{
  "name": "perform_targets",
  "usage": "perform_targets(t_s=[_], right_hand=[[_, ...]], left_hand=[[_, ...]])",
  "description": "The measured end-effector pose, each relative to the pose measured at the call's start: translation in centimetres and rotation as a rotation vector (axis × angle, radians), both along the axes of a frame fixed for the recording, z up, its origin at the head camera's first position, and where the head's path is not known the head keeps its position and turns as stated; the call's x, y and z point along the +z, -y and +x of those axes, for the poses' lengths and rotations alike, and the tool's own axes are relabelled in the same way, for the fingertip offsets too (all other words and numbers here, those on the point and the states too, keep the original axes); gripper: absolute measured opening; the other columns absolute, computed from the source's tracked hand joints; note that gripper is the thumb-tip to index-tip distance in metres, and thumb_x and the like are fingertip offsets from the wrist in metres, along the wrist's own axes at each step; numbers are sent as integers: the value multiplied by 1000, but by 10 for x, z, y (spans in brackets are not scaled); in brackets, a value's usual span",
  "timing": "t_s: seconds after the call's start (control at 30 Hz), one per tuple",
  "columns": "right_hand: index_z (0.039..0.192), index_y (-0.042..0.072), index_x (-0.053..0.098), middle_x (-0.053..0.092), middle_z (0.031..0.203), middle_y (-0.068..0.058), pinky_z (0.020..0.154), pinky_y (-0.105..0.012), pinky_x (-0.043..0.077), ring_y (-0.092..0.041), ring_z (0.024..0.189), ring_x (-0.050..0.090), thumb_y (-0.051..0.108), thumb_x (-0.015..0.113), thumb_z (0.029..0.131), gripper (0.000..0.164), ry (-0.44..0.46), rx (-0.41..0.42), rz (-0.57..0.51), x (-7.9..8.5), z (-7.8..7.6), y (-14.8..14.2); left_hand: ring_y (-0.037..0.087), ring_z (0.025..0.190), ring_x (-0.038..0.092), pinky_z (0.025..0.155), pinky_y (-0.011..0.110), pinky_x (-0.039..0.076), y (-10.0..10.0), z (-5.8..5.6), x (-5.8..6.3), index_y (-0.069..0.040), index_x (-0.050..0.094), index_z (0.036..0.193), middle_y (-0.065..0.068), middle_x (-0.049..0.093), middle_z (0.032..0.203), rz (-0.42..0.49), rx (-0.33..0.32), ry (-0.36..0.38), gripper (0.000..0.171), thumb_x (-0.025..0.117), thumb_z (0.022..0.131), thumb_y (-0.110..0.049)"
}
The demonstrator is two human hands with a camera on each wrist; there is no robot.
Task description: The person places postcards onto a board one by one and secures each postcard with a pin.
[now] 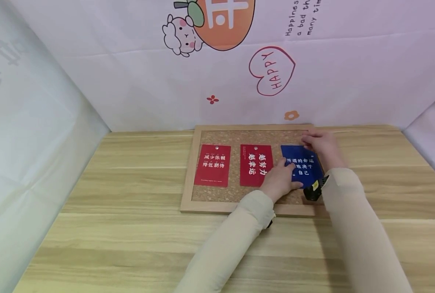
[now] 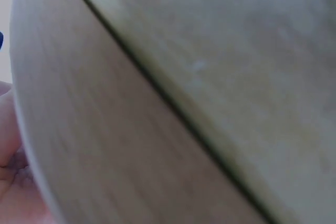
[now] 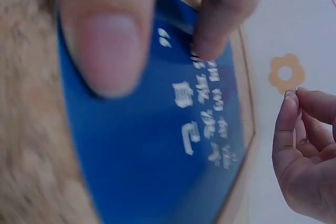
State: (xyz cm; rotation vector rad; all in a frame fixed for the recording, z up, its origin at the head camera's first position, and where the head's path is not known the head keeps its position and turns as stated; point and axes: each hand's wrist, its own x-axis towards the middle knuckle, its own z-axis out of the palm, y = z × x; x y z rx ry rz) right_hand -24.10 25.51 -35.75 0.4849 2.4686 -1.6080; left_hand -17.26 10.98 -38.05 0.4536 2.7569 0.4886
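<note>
A blue card [image 1: 301,165] with white writing lies on the right part of a framed cork board [image 1: 236,194]. My left hand [image 1: 280,179] presses on it, thumb and fingers spread over its left side; the thumb [image 3: 109,51] looms large in the right wrist view. Above the card's top right corner, my right hand [image 3: 310,156] pinches a tiny thin pushpin [image 3: 295,89] between thumb and forefinger, mostly hidden by the fingertips. The left wrist view mainly holds the board's wooden frame [image 2: 84,103], with a piece of the left hand [image 2: 16,182] at its edge.
Two red cards, a left one [image 1: 212,171] and a middle one [image 1: 247,167], are on the cork, each with a small pale pin at its top. The board rests on a wood-grain table [image 1: 129,195] against a printed white cloth backdrop [image 1: 148,89].
</note>
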Motion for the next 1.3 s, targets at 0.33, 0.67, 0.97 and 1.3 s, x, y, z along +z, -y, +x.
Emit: perform_targets(t_s=[0.33,0.67,0.97,1.3], right_hand=[[129,-5,50,55,60,24,65,-8,51,8,63,55,15,54,96,39,-35,-41,-89,-20,0,3],[129,5,55,53,59,27,64,-9,47,6,63,51,25,58,95,40,59,-58,-5,-26,-3,1],[134,4,54,49,60,26,66,-12,44,4,66,50,27,55,96,44,88,-35,88,-23,-3,7],[131,1,55,50,59,23,67,-14,44,3,64,51,22,56,95,42,99,-31,84,-21,-7,8]], left_hand=[[17,125,55,99,28,49,0,-1,-1,-28,44,143,-1,31,155,-7,8,-10,63,62,87,-50],[14,126,54,98,26,49,-1,1,0,-28,44,143,-2,31,155,-10,7,-5,62,62,88,-51],[14,126,53,98,26,49,-1,1,0,-28,44,143,-2,32,155,-28,-6,-22,62,60,89,-51],[14,125,54,97,25,50,0,1,1,-28,44,143,-2,32,154,-39,-2,-29,61,59,89,-52]])
